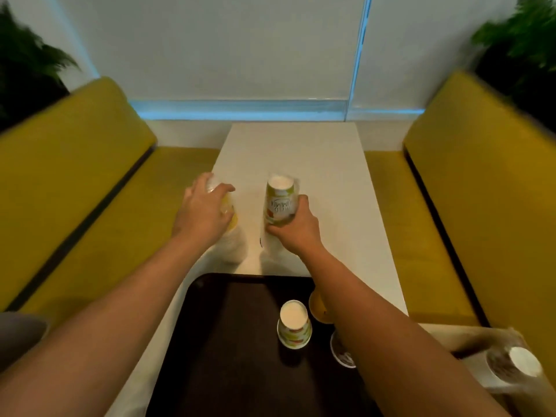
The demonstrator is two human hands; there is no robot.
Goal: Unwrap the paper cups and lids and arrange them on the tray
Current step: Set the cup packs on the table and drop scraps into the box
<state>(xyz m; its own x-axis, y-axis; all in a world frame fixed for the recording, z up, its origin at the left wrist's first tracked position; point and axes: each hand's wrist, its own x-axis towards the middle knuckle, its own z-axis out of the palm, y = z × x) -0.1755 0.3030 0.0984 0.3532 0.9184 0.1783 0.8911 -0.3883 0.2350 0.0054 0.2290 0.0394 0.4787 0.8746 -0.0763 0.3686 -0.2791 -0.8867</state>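
Head view: right hand (296, 229) grips upright base-up cups (279, 200); left hand (201, 212) grips wrapped stack (233, 225).

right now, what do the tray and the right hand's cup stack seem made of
Tray: dark brown, likely hard plastic, faint sheen at its rim. Cup stack in the right hand: matte printed paper, white base, apparently in a clear film sleeve that glints. Left hand grips another film-wrapped bundle.

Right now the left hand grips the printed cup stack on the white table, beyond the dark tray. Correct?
No, the right hand grips the printed cup stack on the white table, beyond the dark tray; the head view shows it.
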